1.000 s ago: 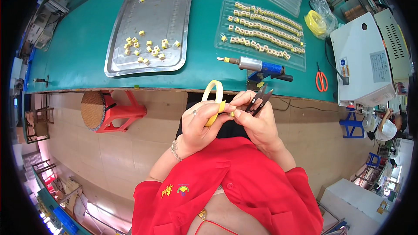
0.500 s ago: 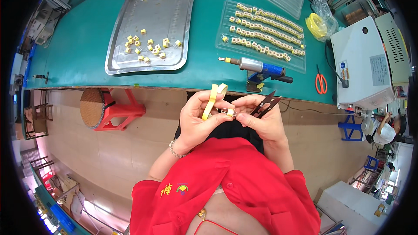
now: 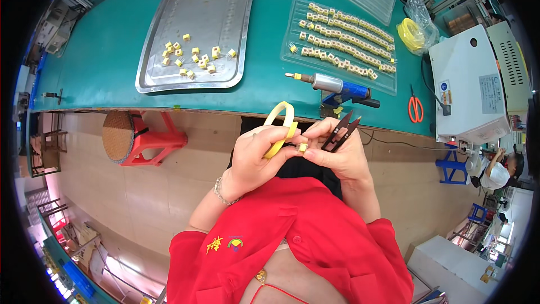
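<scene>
My two hands meet in front of the bench edge, fingertips pinched around a small yellow-wrapped coil part (image 3: 302, 147). From the fingers of my left hand (image 3: 250, 157) rises a loop of yellow tape (image 3: 288, 110). My right hand (image 3: 346, 160) is closed around dark thread snips (image 3: 342, 132), whose blades point up and to the right; its thumb and fingertip also touch the coil part. The fingers hide most of that part. Just beyond, a blue and silver winding tool (image 3: 332, 84) stands on the bench, with a bit of yellow on its tip.
A metal tray (image 3: 147, 59) with several loose coil parts lies at the left. Rows of similar parts fill a clear plastic tray (image 3: 288, 36) on the right. Orange scissors (image 3: 415, 110), a yellow roll (image 3: 409, 35) and a white machine (image 3: 461, 79) are farther right. A red stool (image 3: 160, 141) stands below the bench.
The yellow tape loop has swung higher and opened wider. The coil part has turned between my fingertips, and its pins no longer show. The snips have tilted more upright.
</scene>
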{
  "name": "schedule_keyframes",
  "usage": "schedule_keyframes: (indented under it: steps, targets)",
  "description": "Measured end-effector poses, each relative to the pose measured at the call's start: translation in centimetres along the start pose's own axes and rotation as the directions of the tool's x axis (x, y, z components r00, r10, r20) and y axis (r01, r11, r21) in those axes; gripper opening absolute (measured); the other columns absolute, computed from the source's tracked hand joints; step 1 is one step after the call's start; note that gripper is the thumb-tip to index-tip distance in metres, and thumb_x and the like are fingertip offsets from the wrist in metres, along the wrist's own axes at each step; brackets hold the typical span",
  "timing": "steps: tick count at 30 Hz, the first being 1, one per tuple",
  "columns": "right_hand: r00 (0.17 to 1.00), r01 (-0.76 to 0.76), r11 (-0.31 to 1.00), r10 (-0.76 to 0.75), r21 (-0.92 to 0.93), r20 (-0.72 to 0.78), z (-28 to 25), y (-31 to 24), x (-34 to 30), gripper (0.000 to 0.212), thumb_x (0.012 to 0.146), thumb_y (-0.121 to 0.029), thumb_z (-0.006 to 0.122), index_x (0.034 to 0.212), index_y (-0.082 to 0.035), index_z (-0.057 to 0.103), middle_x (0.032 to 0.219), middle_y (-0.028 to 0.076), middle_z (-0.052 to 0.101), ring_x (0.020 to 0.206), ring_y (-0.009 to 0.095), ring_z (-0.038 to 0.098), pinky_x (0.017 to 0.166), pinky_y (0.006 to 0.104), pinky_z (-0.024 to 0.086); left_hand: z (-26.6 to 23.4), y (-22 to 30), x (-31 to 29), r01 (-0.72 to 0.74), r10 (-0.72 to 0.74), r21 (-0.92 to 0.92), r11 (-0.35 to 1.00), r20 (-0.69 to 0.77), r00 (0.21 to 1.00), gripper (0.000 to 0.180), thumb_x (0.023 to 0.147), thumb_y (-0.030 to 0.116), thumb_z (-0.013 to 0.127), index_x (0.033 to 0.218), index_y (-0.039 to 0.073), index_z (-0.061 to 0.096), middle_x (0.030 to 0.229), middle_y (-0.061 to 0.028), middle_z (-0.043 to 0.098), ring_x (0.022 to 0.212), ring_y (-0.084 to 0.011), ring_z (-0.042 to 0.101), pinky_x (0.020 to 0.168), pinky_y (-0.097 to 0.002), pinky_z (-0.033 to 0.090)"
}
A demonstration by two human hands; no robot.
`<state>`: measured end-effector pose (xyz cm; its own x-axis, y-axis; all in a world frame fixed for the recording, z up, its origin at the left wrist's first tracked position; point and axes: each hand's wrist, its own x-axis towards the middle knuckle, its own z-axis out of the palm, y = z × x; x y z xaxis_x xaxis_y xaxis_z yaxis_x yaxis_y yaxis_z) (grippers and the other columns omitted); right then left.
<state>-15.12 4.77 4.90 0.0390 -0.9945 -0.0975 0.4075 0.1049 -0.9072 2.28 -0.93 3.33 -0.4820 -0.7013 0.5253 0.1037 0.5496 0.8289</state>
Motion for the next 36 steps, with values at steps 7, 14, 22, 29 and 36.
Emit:
schedule_keyframes:
  steps: [7, 14, 22, 29, 36]
  targets:
    - [0.998, -0.045, 0.959, 0.034, -0.279, -0.045, -0.2, -0.1, -0.1, 0.027, 0.069, 0.004, 0.07, 0.093, 0.002, 0.058, 0.087, 0.009, 0.061, 0.068, 0.007, 0.056, 0.061, 0.02, 0.044, 0.3, -1.0, 0.0, -0.181, 0.178, 0.231, 0.956, 0.033, 0.984, 0.035, 0.068, -0.004, 0.071, 0.097, 0.003, 0.053, 0.082, -0.0089, 0.067, 0.074, -0.023, 0.066, 0.065, -0.0288, 0.051]
    - [0.994, -0.078, 0.995, 0.083, 0.062, -0.076, 0.0, 0.5, -0.3, 0.023, 0.076, -0.001, 0.067, 0.096, 0.004, 0.058, 0.087, 0.007, 0.063, 0.077, 0.009, 0.059, 0.069, 0.0217, 0.048, 0.6, -0.7, -0.2, -0.003, 0.003, 0.0, 1.0, -0.042, 0.999, 0.035, 0.071, -0.001, 0.07, 0.102, 0.002, 0.053, 0.086, -0.01, 0.067, 0.078, -0.0217, 0.066, 0.067, -0.0283, 0.052]
    - [0.995, -0.076, 0.997, 0.077, 0.005, -0.064, -0.1, 0.4, -0.4, 0.023, 0.075, 0.003, 0.063, 0.097, 0.004, 0.055, 0.092, 0.011, 0.06, 0.084, 0.014, 0.06, 0.075, 0.0251, 0.048, 0.6, -0.5, 0.1, -0.11, 0.116, 0.138, 0.984, -0.038, 0.993, 0.033, 0.069, -0.002, 0.072, 0.097, 0.002, 0.054, 0.081, -0.0086, 0.067, 0.073, -0.022, 0.067, 0.064, -0.0289, 0.052]
    - [0.997, -0.064, 0.995, 0.06, -0.075, -0.057, 0.0, 0.5, -0.4, 0.024, 0.073, 0.004, 0.062, 0.096, 0.004, 0.056, 0.091, 0.01, 0.06, 0.084, 0.013, 0.06, 0.075, 0.0254, 0.048, 0.5, -0.4, 0.0, -0.11, 0.116, 0.155, 0.982, -0.029, 0.993, 0.033, 0.068, -0.002, 0.072, 0.096, 0.002, 0.055, 0.083, -0.0087, 0.067, 0.074, -0.0215, 0.067, 0.064, -0.0286, 0.052]
    - [0.994, -0.012, 0.988, -0.006, -0.153, -0.112, 0.2, 1.1, -0.5, 0.025, 0.073, 0.007, 0.062, 0.097, 0.005, 0.056, 0.09, 0.01, 0.061, 0.082, 0.013, 0.06, 0.074, 0.0241, 0.049, 0.6, -0.5, 0.0, -0.094, 0.101, 0.148, 0.984, -0.038, 0.994, 0.033, 0.069, -0.002, 0.071, 0.098, 0.001, 0.055, 0.082, -0.0091, 0.068, 0.075, -0.0205, 0.067, 0.065, -0.0274, 0.052]
